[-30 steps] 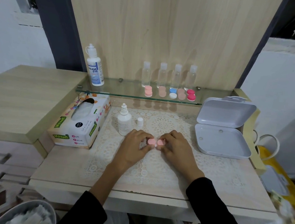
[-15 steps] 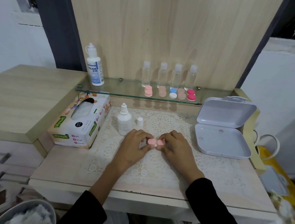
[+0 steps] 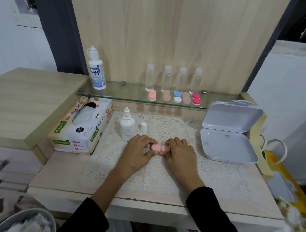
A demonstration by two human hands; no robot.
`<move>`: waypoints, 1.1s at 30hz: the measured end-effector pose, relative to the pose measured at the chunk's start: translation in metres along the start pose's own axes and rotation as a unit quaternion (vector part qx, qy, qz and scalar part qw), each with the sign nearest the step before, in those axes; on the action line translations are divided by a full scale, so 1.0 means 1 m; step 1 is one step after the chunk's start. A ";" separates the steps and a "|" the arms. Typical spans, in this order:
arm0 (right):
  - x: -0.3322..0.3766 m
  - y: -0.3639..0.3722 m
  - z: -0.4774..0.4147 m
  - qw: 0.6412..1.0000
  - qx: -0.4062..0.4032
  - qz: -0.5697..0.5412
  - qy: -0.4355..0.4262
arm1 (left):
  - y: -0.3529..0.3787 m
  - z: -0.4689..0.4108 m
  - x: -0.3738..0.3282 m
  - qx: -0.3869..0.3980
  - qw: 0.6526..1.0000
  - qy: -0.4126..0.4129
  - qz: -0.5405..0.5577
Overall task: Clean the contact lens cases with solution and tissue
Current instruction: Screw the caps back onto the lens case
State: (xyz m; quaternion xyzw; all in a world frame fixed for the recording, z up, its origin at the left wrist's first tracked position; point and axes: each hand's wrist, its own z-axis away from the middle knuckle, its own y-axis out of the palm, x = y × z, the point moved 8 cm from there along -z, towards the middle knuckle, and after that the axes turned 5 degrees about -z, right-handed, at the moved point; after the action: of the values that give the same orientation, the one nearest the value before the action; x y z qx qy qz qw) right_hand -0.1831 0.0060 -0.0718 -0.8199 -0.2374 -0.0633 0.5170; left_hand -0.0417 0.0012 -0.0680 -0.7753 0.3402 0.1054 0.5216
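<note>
A pink contact lens case [image 3: 159,148] lies on the lace mat in the middle of the table. My left hand [image 3: 138,151] pinches its left cap and my right hand [image 3: 179,154] pinches its right cap, fingers curled round each. Behind my left hand stands a small white solution bottle [image 3: 127,126] with its cap off; the loose white cap [image 3: 143,126] sits beside it. A tissue box [image 3: 81,126] rests at the left. Several more lens cases [image 3: 175,96] line the glass shelf.
On the glass shelf [image 3: 131,96] stand a large solution bottle [image 3: 96,71] and several clear small bottles [image 3: 173,79]. An open white plastic box [image 3: 228,132] lies at the right. A bin with used tissue [image 3: 28,222] is at the lower left.
</note>
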 end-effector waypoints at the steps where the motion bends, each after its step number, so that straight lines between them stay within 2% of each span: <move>1: 0.001 -0.001 0.001 1.000 -0.003 0.004 0.001 | 0.000 0.000 0.000 0.000 1.000 0.000 -0.002; 8: -0.004 0.000 0.003 0.996 0.007 -0.082 0.028 | 0.001 0.001 0.000 0.003 1.000 0.009 -0.012; 16: -0.002 -0.002 0.006 0.995 0.015 -0.098 0.031 | 0.002 0.003 -0.001 0.008 0.998 0.021 -0.063; 19: -0.004 -0.004 0.006 0.993 0.008 -0.115 0.035 | 0.002 0.007 0.000 0.010 0.997 0.005 -0.078; 25: -0.004 -0.007 0.007 0.992 -0.007 -0.121 0.036 | -0.004 0.020 0.007 -0.001 0.999 -0.035 -0.041; 29: -0.004 -0.007 0.006 0.992 -0.004 -0.121 0.036 | 0.001 0.030 0.010 0.025 0.996 -0.034 -0.082; 33: -0.001 -0.006 0.007 0.994 0.004 -0.110 0.020 | 0.000 0.032 0.010 0.013 0.994 -0.038 -0.106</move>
State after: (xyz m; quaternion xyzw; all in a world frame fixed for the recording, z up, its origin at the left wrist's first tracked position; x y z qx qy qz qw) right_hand -0.1882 0.0142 -0.0705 -0.7851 -0.3156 -0.1354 0.5154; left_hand -0.0280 0.0255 -0.0873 -0.7955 0.2379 0.0746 0.5523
